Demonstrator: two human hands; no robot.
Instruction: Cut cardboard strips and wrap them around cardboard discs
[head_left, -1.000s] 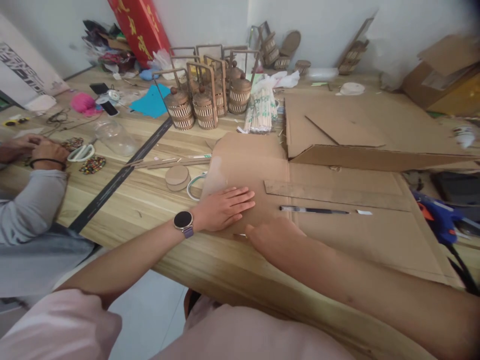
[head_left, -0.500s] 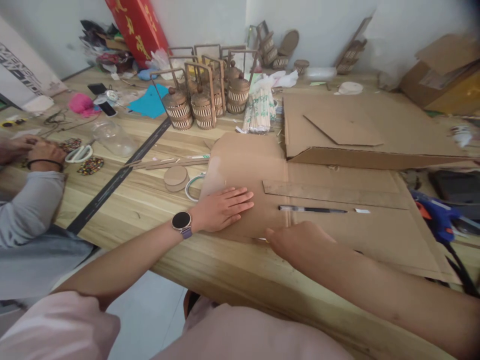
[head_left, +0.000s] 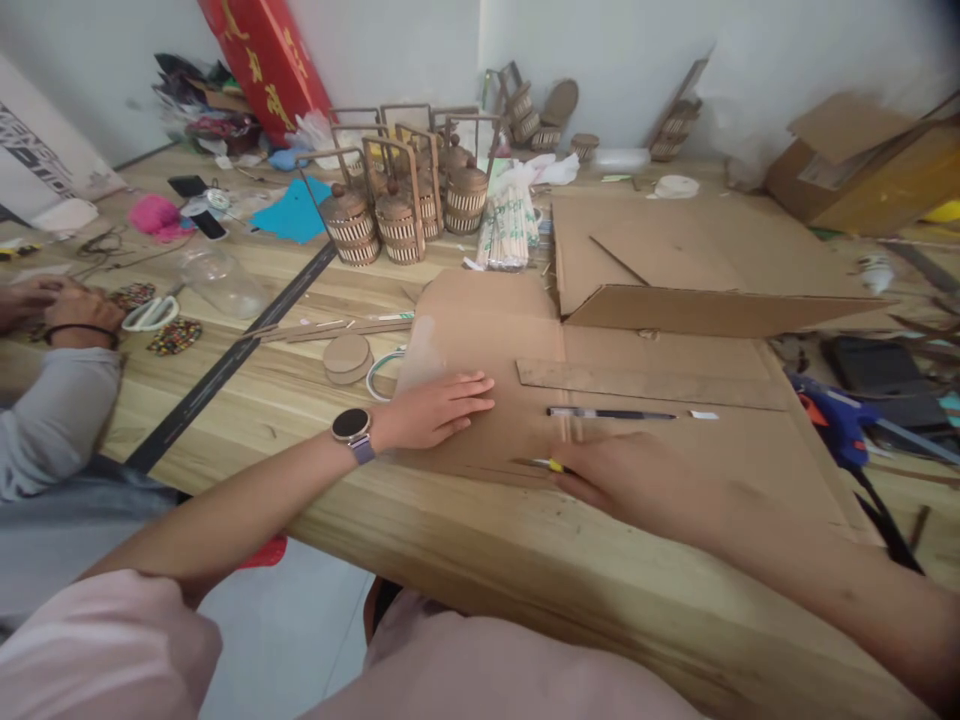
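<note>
Wood-grained, the counter (head_left: 450,520) runs across the whole view. On it, along the near side, lies the cardboard sheet (head_left: 487,330), flat and creased; just beyond its right half is a folded carton (head_left: 697,240) with its front flap raised. Baskets (head_left: 400,225) with tall handles stand behind, well apart from the work. A strip (head_left: 637,385) of cardboard lies on the sheet.

The left hand (head_left: 435,408) rests palm down on the sheet's left part, fingers a little spread and holding nothing, as it has for the past second. The right hand (head_left: 622,475) has shifted rightward along the near edge; its fingers are closed round a yellow knife (head_left: 556,465), whose blade points left and now shows more than before. A pen (head_left: 611,412) lies just beyond that hand, near a white scrap (head_left: 703,415).

Finest of all, a thin dark line (head_left: 495,472) beside the near edge is now exposed left of the blade. I judge it a cut or score, so that stretch of edge seems already worked; whether it goes right through, I cannot tell.
</note>
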